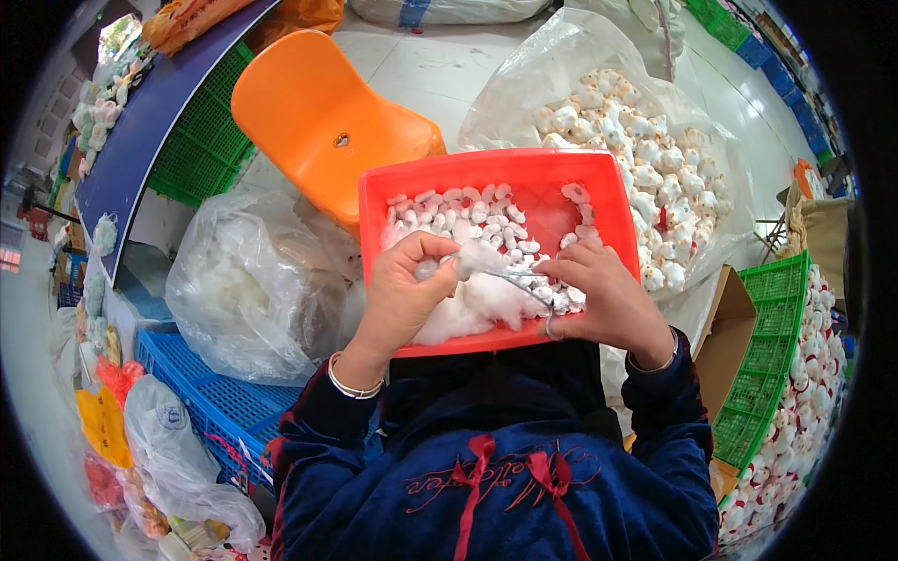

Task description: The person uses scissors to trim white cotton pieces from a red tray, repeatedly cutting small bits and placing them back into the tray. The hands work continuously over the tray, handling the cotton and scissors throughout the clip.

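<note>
A red plastic tray (617,210) sits in front of me, holding many small white plush pieces (472,208) and a fluffy heap of white stuffing (486,301). My left hand (407,294) is closed in a pinch on a small white plush piece (427,270) above the tray's left half. In my right hand (608,294) are metal forceps (531,292), with a finger loop showing below the fingers. Their tips point left, toward the left hand, and end among the white fluff, where I cannot make them out.
An orange chair (318,122) stands beyond the tray. At left, a clear bag of stuffing (253,290) is beside a blue crate (201,383). A large clear bag of white plush parts (655,178) lies at far right. Nearer right are a cardboard box (725,327) and green crate (772,327).
</note>
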A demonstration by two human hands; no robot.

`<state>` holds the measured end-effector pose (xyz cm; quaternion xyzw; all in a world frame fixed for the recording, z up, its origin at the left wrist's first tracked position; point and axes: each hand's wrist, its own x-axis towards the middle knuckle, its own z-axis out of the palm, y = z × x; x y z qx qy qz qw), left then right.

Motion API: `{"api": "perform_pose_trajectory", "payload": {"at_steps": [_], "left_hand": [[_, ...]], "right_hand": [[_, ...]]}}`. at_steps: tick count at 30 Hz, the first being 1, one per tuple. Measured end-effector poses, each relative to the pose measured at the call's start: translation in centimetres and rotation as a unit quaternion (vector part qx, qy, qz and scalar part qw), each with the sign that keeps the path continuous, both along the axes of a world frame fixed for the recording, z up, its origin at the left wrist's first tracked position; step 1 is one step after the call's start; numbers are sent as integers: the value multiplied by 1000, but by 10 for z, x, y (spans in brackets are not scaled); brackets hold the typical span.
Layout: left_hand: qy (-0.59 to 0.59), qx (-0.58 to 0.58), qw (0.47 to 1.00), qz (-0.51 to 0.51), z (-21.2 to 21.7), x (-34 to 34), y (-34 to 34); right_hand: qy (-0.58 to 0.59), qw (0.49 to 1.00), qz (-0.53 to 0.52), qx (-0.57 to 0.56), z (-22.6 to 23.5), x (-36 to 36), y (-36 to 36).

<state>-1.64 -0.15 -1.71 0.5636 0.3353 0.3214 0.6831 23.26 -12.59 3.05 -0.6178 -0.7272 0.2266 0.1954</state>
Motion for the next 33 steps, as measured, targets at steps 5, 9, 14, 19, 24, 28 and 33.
{"api": "perform_pose_trajectory", "payload": {"at_steps": [5, 9, 14, 19, 24, 28, 33], "left_hand": [[-79, -66, 994, -45, 0, 0, 4], [-27, -33, 997, -65, 5, 2, 0], [34, -30, 998, -37, 10, 2, 2], [27, 35, 999, 5, 5, -1, 1], [29, 86, 996, 2, 1, 0, -3], [-22, 19, 999, -25, 7, 1, -2], [-11, 9, 998, -61, 8, 4, -2]], "right_hand": [[-40, 999, -8, -10, 7, 6, -3], [-68, 997, 25, -3, 18, -2, 3], [-52, 998, 19, 1, 13, 2, 4], [28, 999, 3, -20, 14, 7, -4], [63, 997, -1, -36, 7, 4, 2], [34, 999, 13, 2, 16, 10, 4], [-77, 996, 50, -11, 39, 9, 16]]}}
